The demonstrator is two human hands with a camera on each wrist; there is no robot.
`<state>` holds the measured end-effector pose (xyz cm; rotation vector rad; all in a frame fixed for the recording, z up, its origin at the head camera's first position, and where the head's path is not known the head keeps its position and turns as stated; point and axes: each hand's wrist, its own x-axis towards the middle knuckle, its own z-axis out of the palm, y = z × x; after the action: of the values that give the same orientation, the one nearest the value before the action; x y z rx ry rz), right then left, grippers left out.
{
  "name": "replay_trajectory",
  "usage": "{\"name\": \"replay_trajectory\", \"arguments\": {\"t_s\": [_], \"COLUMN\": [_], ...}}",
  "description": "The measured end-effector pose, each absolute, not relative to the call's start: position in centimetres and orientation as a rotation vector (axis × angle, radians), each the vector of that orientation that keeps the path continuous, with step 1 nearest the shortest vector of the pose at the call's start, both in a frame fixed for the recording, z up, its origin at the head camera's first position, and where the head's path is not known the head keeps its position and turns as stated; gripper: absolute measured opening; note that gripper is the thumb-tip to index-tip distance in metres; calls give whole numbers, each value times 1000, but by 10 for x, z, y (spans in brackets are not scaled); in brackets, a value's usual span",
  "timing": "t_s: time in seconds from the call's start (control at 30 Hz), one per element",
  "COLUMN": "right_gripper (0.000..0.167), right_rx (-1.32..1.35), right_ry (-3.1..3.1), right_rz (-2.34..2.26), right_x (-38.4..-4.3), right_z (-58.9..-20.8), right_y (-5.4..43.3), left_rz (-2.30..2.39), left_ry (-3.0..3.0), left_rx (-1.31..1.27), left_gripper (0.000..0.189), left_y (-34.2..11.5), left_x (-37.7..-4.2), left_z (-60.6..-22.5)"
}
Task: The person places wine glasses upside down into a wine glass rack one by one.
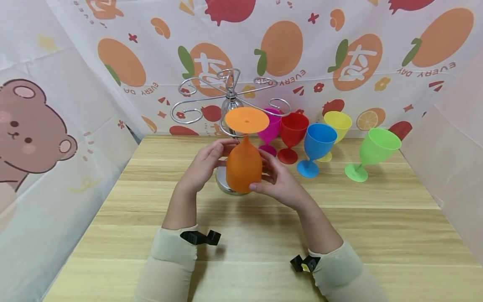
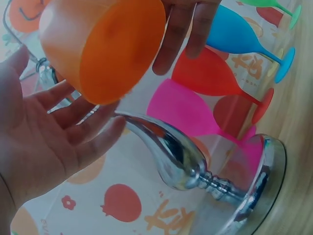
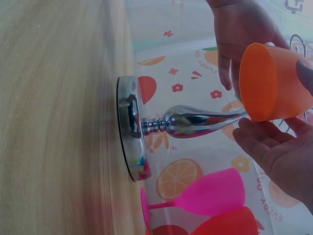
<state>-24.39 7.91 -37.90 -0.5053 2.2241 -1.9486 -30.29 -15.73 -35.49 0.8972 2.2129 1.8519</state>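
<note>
An orange plastic goblet (image 1: 244, 165) hangs upside down in front of the chrome glass rack (image 1: 231, 95), its flat foot up among the rack's curled wire arms. My right hand (image 1: 281, 180) holds the bowl from the right, thumb on the near side and fingers behind. From the other side my left hand (image 1: 201, 163) reaches around the bowl and post with loosely extended fingers. In the left wrist view the left hand's fingers (image 2: 83, 117) lie close beside the bowl; whether they touch it I cannot tell. The bowl's rim faces down, above the rack's round base (image 3: 131, 127).
Right of the rack stand upright goblets: magenta (image 1: 270, 130), red (image 1: 293, 130), blue (image 1: 319, 142), yellow (image 1: 337, 125) and green (image 1: 377, 147). A fruit-print cloth (image 1: 241, 46) hangs behind the wooden table (image 1: 249, 268).
</note>
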Motion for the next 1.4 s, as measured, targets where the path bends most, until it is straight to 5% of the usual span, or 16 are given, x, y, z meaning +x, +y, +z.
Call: {"name": "replay_trajectory", "arguments": {"t_s": [0.3, 0.5, 0.73, 0.97, 1.1, 1.4], "right_gripper": [85, 85, 86, 83, 82, 81], "right_rx": [-535, -557, -501, -532, -545, -543], "right_ry": [2246, 2272, 2266, 2274, 2270, 2272], "right_rz": [-1950, -1946, -1951, -1961, -1965, -1957], "right_x": [-244, -244, -241, -242, -242, -241], "right_z": [-377, -375, -373, -374, -375, -373], "right_y": [83, 84, 85, 86, 86, 88], "left_rz": [2194, 2146, 1935, 1786, 1673, 1649], "left_ry": [2184, 2240, 2191, 2267, 2289, 2296], "left_rx": [492, 352, 502, 776, 944, 911], "left_gripper": [42, 53, 51, 20, 18, 7], "left_y": [-153, -144, -130, -119, -120, -117], "left_x": [-320, -338, -352, -368, -378, -386], "left_z": [-365, -384, -405, -416, -419, -424]}}
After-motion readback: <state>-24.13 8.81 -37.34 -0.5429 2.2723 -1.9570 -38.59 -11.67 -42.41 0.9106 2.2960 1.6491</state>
